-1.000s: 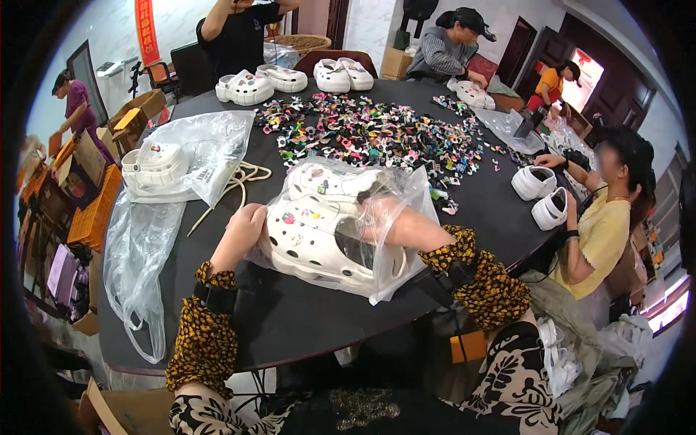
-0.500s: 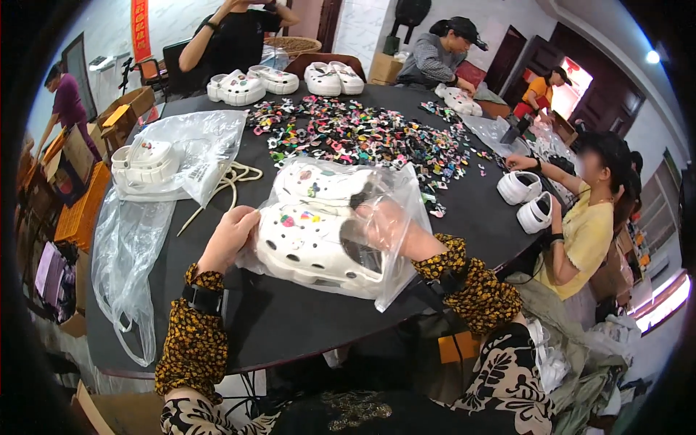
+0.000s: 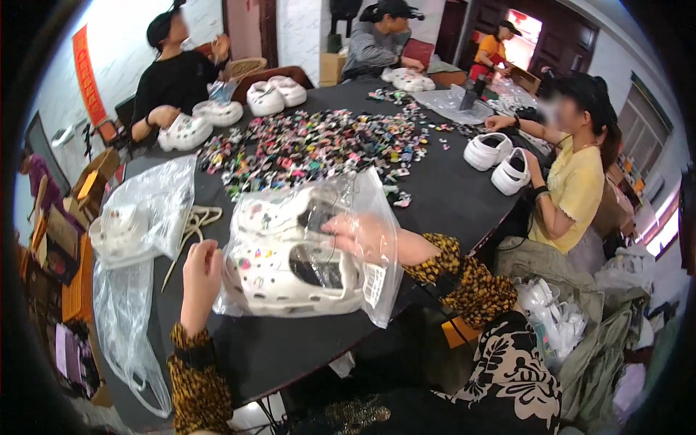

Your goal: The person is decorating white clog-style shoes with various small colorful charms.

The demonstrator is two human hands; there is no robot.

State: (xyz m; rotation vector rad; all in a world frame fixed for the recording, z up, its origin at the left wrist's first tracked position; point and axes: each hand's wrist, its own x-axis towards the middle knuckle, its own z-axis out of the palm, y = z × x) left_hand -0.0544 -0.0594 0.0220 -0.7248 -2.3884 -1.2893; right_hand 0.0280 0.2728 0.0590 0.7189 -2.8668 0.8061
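A pair of white clogs [image 3: 250,279] with small colourful charms lies in a clear plastic bag [image 3: 380,250] above the near part of the black table. My right hand [image 3: 366,236] reaches inside the bag, its fingers closed at the adjoining edges of the two clogs, partly veiled by plastic. Beside the bag's left edge my left hand [image 3: 201,279] is raised with fingers curled in, and nothing shows in it. Further left, another white clog pair [image 3: 119,233] sits under a second clear bag [image 3: 165,190], near a pale cord [image 3: 190,230].
Many colourful charms [image 3: 312,145] are heaped mid-table. Other white clogs stand at the far edge [image 3: 275,96] and at right [image 3: 487,151], by a person in yellow [image 3: 573,192]. An empty clear bag [image 3: 127,312] hangs over the left table edge. Other people sit across.
My left hand has come off the bagged clogs and curled beside them. The bag's printed label now faces up at right. The view has swung to the right.
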